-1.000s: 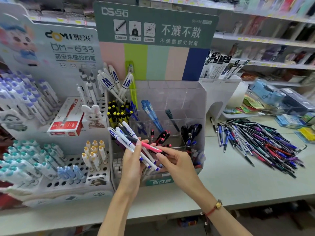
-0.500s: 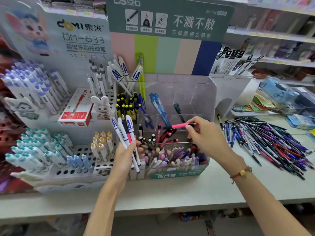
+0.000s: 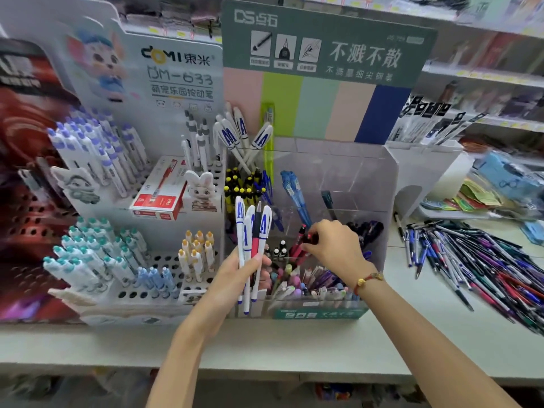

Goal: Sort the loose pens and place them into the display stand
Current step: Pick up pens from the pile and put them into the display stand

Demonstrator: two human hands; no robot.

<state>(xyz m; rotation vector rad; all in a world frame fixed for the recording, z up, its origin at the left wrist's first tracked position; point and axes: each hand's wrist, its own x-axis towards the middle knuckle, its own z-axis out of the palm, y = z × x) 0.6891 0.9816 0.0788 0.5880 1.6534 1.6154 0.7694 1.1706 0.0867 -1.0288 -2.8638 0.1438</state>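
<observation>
- Lowering into the clear display stand (image 3: 365,172), the right hand (image 3: 332,245) now has its fingertips down among the red-and-black pens (image 3: 298,245) in a middle compartment; half a second back it held the pink pen level above the stand, a second back it was drawing it out of the left hand's bundle.
- Its fingers are curled as if pinching; the pink pen itself I cannot tell apart there (probably just seated or about to be).
- Left hand (image 3: 235,278) grips a bundle of white pens (image 3: 250,245) with one red-black, upright, before the stand.
- Loose pile (image 3: 471,260) lies on the counter (image 3: 294,343), unsorted: much remains.
</observation>
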